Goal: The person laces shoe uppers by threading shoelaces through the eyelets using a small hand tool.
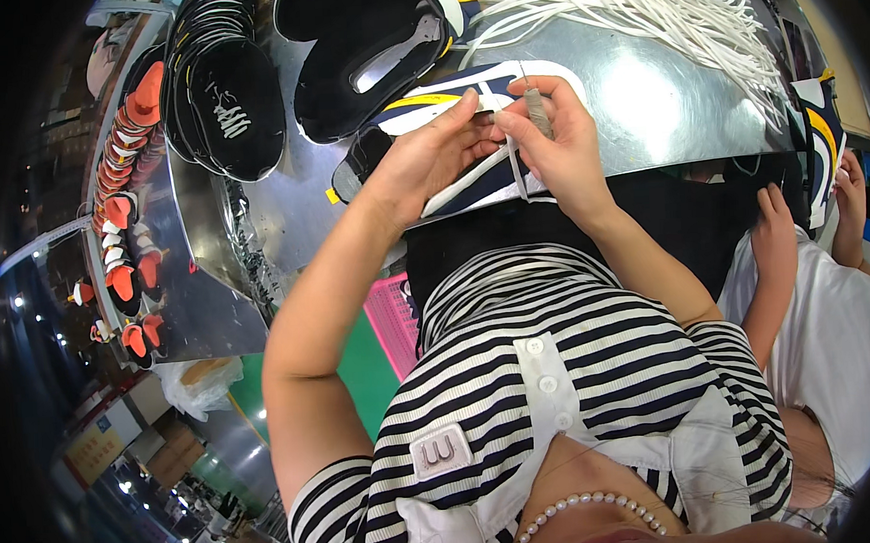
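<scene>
At near edge of shiny metal surface (641,97): left hand (430,160) pinches navy-white shoe upper (468,139); right hand (561,145) grips grey awl (538,112). White laces (657,9) at far edge, black insoles (228,96) stacked left.

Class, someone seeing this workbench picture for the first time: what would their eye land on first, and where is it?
At centre, the left hand and the right hand meet over a navy, white and yellow shoe upper on the shiny metal table; the right hand pinches a thin grey tool. Behind lies a bundle of white laces, and black shoe pieces are stacked at upper left.
</scene>
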The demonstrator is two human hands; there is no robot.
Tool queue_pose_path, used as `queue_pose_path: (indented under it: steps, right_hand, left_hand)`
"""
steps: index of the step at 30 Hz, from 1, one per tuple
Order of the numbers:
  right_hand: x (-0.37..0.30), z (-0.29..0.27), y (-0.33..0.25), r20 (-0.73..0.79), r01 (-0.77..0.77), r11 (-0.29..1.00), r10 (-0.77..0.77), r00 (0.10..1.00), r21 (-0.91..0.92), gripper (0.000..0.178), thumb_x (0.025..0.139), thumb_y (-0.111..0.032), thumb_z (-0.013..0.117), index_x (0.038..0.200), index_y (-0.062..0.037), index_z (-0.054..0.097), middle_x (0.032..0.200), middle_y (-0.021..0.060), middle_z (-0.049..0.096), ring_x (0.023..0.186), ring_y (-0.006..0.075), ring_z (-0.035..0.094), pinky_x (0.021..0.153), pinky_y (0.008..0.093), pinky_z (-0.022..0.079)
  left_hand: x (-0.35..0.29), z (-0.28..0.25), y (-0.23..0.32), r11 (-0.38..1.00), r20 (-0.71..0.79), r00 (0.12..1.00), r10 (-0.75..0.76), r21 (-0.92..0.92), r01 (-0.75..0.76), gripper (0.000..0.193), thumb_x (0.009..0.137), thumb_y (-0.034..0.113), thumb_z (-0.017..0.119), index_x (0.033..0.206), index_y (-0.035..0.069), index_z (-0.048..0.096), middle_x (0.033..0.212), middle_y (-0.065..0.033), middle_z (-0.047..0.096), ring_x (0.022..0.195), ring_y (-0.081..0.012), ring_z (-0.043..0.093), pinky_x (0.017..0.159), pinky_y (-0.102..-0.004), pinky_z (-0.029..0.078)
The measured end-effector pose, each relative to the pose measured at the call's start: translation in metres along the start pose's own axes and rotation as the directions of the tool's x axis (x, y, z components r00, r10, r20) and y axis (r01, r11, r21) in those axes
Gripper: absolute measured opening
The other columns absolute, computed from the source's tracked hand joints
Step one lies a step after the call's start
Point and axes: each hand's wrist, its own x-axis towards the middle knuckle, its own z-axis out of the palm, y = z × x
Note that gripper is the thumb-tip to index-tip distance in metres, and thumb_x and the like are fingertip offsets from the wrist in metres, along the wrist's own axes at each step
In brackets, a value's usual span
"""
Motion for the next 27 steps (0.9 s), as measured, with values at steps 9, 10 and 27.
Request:
queue_pose_path:
  steps: [9, 10, 27]
  right_hand:
    - [-0.015, -0.002, -0.015, 0.039, 0.137, 0.951, -0.131, 0.991, -0.276, 0.031, 0.087, -0.008, 0.068, 0.109, -0.0005, 0.048, 0.082, 0.0098, 0.071, 0.074, 0.0116, 0.067, 0.064, 0.0233, 0.051]
    - [-0.015, 0.001, -0.019, 0.07, 0.153, 0.93, -0.137, 0.988, -0.334, 0.03, 0.086, -0.008, 0.068, 0.108, -0.0011, 0.048, 0.081, 0.0094, 0.07, 0.074, 0.0122, 0.067, 0.064, 0.0239, 0.051]
    - [-0.026, 0.001, -0.037, 0.22, 0.227, 0.802, -0.122, 0.968, -0.552, 0.016, 0.095, -0.011, 0.059, 0.103, 0.0016, 0.053, 0.086, 0.0122, 0.071, 0.079, 0.0212, 0.071, 0.067, 0.0284, 0.053]
  left_hand:
    - [-0.025, 0.016, -0.024, 0.955, -0.237, 0.94, 0.247, 0.223, -0.194, 0.033, 0.095, 0.028, 0.063, 0.11, -0.001, 0.063, 0.102, -0.008, 0.066, 0.096, -0.0168, 0.058, 0.092, -0.0307, 0.045]
    - [-0.027, 0.014, -0.024, 0.956, -0.236, 0.94, 0.246, 0.218, -0.196, 0.033, 0.095, 0.028, 0.063, 0.11, -0.001, 0.063, 0.102, -0.008, 0.066, 0.096, -0.0168, 0.058, 0.092, -0.0307, 0.045]
    - [-0.045, 0.018, -0.027, 0.861, -0.361, 0.798, 0.483, 0.362, -0.357, 0.026, 0.086, 0.018, 0.074, 0.107, 0.002, 0.069, 0.101, -0.0049, 0.069, 0.089, -0.0125, 0.062, 0.079, -0.0261, 0.048]
